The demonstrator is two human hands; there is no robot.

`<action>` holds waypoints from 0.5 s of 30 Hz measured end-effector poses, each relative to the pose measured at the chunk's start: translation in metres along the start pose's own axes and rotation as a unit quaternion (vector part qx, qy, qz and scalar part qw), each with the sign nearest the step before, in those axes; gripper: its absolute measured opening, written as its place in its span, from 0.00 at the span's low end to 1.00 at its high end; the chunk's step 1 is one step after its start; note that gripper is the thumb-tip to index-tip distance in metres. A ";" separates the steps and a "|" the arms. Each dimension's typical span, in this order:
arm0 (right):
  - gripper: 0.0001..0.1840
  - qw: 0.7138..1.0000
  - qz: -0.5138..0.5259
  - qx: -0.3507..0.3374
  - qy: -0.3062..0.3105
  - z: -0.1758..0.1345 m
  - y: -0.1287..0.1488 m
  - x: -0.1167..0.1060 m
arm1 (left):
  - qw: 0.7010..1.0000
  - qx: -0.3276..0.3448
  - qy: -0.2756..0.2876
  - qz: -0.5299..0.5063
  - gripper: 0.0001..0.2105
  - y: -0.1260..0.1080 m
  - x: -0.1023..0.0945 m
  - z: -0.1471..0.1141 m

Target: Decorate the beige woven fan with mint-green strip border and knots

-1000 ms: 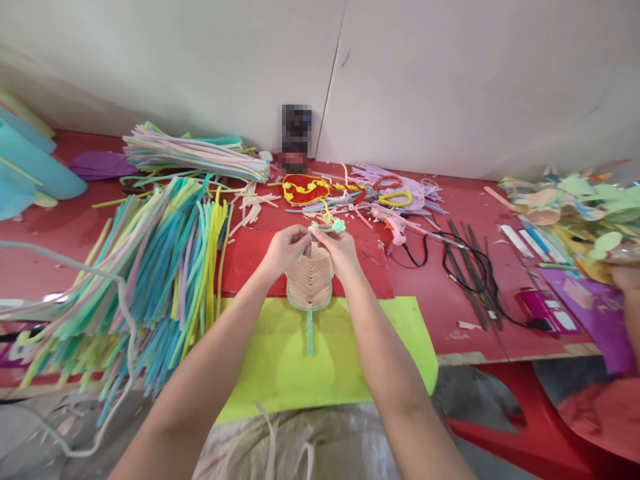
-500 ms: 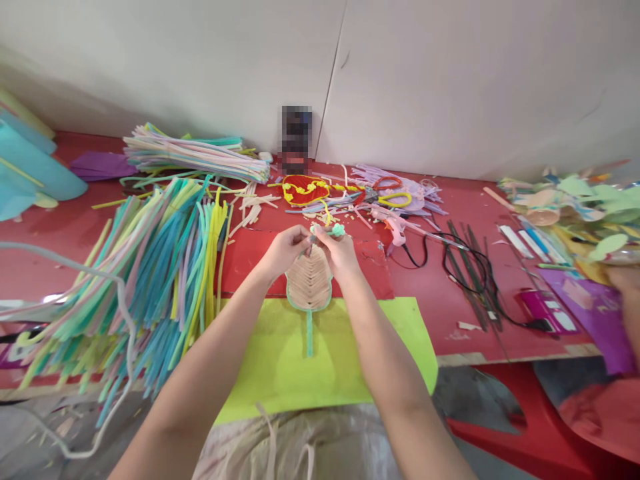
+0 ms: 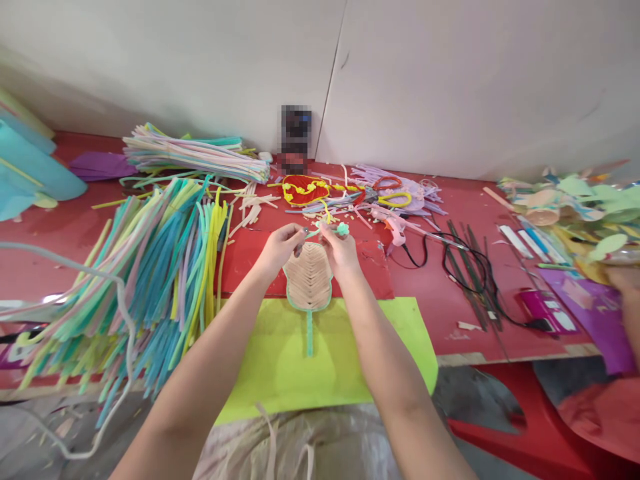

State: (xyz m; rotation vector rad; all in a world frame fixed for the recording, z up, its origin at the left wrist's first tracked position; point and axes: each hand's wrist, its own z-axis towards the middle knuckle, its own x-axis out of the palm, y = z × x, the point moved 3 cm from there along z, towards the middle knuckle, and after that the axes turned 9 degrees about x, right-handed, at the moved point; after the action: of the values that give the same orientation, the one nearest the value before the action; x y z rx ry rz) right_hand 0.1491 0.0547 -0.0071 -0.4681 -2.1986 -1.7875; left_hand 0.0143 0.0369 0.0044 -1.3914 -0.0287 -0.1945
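Note:
My left hand [image 3: 284,250] and my right hand [image 3: 341,253] are both closed in a pinch, a short way apart. Between them runs a short piece of mint-green pipe cleaner [image 3: 313,233]. Its curled, flower-like end [image 3: 343,229] sticks out past my right fingertips. The fingers hide part of the piece. Just beneath lies a leaf-shaped fan [image 3: 309,283] of beige pipe cleaners with a green outline and a green handle pointing toward me. My fingers cover parts of its far edge.
Bundles of coloured pipe cleaners [image 3: 165,267] lie at left. Behind my hands are scissors [image 3: 395,199], a pink glue gun [image 3: 395,230] and a red-and-yellow piece [image 3: 305,191]. A black cable [image 3: 480,287] coils at right. A yellow-green sheet [image 3: 370,360] lies at the front.
My hands have drawn slightly apart, the left one moving left, so more of the green pipe cleaner and of the fan's far end shows. The fan stays in place.

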 end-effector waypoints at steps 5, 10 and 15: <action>0.12 0.998 -0.029 -0.055 -0.030 0.005 0.003 -0.006 | 0.988 -0.049 -0.035 -0.144 0.10 0.004 -0.004 0.000; 0.13 0.996 -0.065 -0.055 -0.042 0.003 0.003 -0.005 | 0.968 -0.037 -0.114 -0.223 0.08 0.008 -0.011 0.003; 0.14 0.993 -0.091 -0.057 -0.049 0.001 0.001 -0.001 | 0.952 -0.013 -0.145 -0.271 0.07 0.007 -0.002 0.000</action>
State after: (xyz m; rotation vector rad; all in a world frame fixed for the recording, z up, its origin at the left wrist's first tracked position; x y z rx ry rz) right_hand 0.1505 0.0556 -0.0070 -0.3990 -2.2785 -2.0322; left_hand 0.0134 0.0386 -0.0023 -1.4032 -0.6597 -0.4453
